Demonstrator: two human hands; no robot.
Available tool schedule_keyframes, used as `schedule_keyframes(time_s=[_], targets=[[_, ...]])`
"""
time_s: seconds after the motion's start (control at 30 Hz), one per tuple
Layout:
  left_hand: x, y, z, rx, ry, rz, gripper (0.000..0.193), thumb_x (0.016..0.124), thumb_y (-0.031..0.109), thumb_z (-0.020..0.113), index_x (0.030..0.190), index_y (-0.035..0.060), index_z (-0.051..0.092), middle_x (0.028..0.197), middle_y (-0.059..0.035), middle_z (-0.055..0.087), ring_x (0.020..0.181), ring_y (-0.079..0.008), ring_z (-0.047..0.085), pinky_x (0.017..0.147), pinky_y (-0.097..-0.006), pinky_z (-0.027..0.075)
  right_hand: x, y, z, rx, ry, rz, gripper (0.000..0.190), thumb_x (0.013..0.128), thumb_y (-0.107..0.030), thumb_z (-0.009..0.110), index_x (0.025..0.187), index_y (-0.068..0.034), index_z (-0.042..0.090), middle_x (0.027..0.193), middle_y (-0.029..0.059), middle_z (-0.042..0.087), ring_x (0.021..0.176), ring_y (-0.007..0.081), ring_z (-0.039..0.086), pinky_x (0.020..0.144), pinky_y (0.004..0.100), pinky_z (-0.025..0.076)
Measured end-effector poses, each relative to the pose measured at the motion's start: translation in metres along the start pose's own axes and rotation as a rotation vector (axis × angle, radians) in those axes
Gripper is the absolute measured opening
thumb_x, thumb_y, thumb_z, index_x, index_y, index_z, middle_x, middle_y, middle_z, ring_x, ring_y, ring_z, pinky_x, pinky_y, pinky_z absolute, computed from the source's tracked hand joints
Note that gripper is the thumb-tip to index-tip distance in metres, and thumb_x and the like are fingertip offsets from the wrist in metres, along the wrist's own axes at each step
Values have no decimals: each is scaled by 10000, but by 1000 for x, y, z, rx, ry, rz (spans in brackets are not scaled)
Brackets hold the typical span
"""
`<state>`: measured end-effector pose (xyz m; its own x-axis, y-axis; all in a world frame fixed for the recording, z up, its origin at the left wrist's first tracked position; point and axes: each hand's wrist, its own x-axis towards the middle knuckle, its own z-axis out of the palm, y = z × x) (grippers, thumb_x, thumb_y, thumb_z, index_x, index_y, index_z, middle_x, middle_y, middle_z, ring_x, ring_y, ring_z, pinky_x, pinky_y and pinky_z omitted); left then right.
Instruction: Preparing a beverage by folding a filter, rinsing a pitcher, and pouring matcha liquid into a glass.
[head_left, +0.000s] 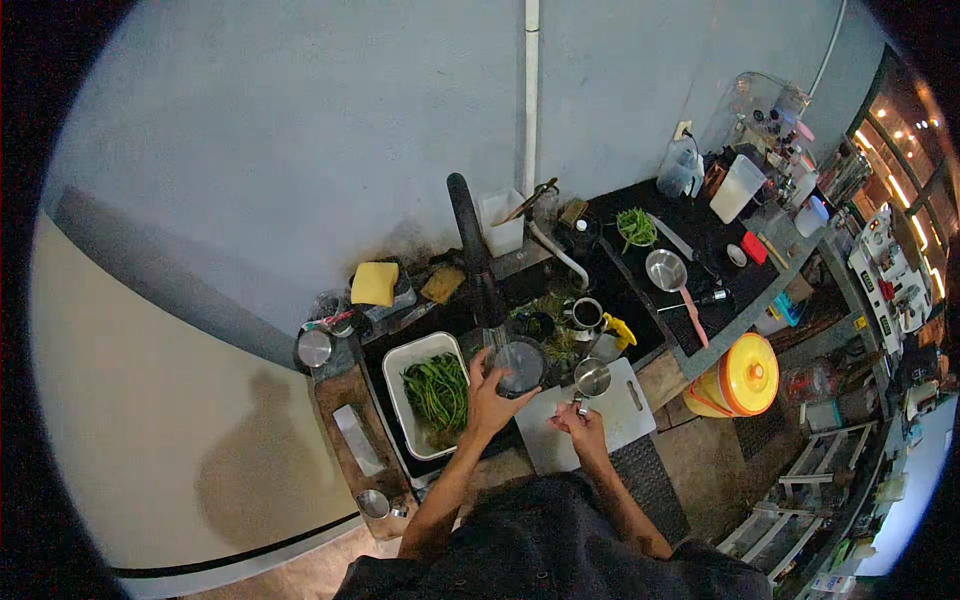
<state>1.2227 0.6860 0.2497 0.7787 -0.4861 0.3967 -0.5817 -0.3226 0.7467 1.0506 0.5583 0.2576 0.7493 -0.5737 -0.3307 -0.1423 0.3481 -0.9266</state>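
Observation:
My left hand (491, 401) grips a clear round container (519, 366) below the black faucet (480, 277), where water seems to run. My right hand (581, 427) is closed on the handle of a small metal cup (592, 377), held above a white cutting board (622, 405). Left of my left hand, a white rectangular tub (390, 375) holds long green vegetables (435, 394). Beyond both hands, the sink holds a dark-filled cup (587, 313), a yellow object (620, 331) and other items that are hard to tell apart.
Yellow sponge (375, 283) and scouring pad (443, 285) lie behind the sink. On the right counter are a knife (671, 236), a pan with a pink handle (666, 270) and a bowl of cut greens (637, 228). A yellow-orange lidded drink cooler (739, 375) stands right of the board.

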Motion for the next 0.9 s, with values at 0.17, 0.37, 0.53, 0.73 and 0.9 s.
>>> schedule_keyframes(time_s=[0.17,0.37,0.53,0.73,0.9], targets=[[-1,-5,0,27,40,70,505,592,309,1001,900,7,739,1489,-228,420,1350,-417,477,1087,-471,479,2,16,-6,50,-13,-48,294,989,-250,701,826,-23,609,887,69,678,860,209,722,836,353,596],[-3,-2,-8,68,8,30,516,633,375,968,861,-46,776,1509,-250,365,1348,-422,473,1088,-460,471,2,9,-2,50,25,2,257,983,-225,698,843,-24,620,896,77,685,881,200,722,841,359,595],[-4,-1,-17,90,-78,-23,532,671,406,934,896,-51,782,1505,-254,353,1333,-431,472,1082,-463,473,5,17,-4,108,45,-16,243,982,-230,701,873,-22,638,893,74,684,874,213,725,843,357,599],[-1,7,-23,132,-118,-55,536,693,416,916,921,-52,789,1505,-254,351,1356,-417,462,1078,-448,479,4,19,-7,53,22,-12,233,980,-224,700,887,-21,637,872,69,669,874,219,725,865,375,600],[1,10,-28,170,-200,-61,505,710,429,903,936,-11,804,1503,-261,349,1368,-426,451,1085,-463,471,2,18,-6,106,22,-6,251,976,-243,711,890,-15,650,873,63,668,848,217,713,871,387,599]])
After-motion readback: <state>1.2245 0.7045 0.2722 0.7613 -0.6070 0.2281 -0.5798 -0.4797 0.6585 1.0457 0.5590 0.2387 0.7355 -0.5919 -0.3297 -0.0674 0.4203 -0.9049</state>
